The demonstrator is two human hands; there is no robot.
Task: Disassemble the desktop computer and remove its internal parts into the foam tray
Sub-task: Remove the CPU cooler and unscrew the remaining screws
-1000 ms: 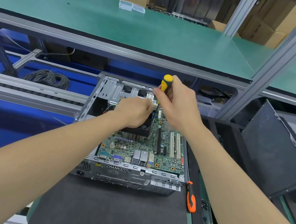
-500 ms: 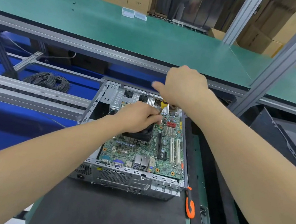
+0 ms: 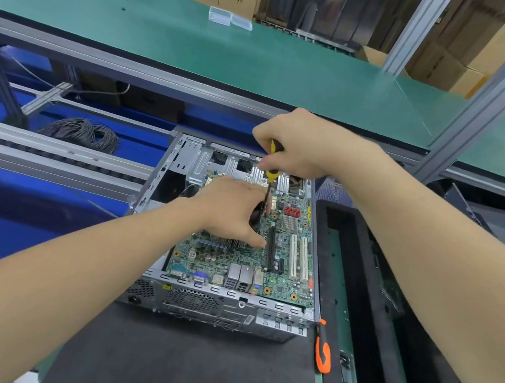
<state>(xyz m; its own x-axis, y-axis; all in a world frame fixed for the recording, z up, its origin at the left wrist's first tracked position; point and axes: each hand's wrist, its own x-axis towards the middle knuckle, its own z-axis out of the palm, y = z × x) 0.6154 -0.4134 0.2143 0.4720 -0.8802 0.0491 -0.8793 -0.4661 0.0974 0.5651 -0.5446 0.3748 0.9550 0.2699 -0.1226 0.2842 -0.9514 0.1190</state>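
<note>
Bare left hand [image 3: 229,210] and right hand [image 3: 299,147], bare forearms [image 3: 72,275].

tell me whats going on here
A person is taking apart an open desktop case. The right hand grips a yellow-handled screwdriver, tip down at the motherboard, while the left hand holds the cooler. The foam tray sits to the right.
</note>
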